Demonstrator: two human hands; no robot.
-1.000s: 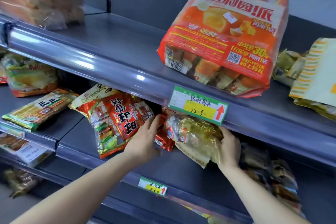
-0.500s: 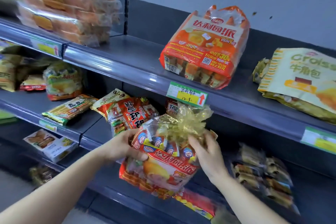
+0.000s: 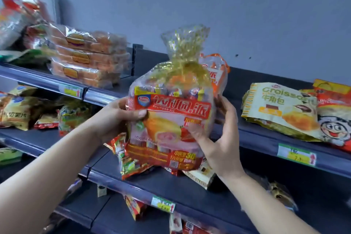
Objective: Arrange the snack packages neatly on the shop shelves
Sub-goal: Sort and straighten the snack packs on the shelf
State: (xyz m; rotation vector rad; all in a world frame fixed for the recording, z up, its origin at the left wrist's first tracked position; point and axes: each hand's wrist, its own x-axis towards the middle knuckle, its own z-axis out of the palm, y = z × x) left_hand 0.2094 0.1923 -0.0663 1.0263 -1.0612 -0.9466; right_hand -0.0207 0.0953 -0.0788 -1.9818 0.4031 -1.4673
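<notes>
I hold a red bag of small cakes (image 3: 171, 123) with a gathered clear-gold top upright in front of the top shelf (image 3: 266, 138). My left hand (image 3: 115, 118) grips its left side with the thumb across the red label. My right hand (image 3: 218, 138) grips its right side, thumb on the front. Behind the bag, on the top shelf, stands an orange bag of the same brand (image 3: 216, 74), mostly hidden.
A yellow croissant pack (image 3: 281, 108) and a red cartoon pack (image 3: 334, 119) lie on the top shelf at right. Stacked orange bread packs (image 3: 85, 59) fill the upper left shelf. Red and green snack packs (image 3: 131, 159) lie on the middle shelf (image 3: 171, 186) under the held bag.
Both hands have lifted the red cake bag from the middle shelf up to the level of the top shelf. It now stands upright, and the view has tilted upward.
</notes>
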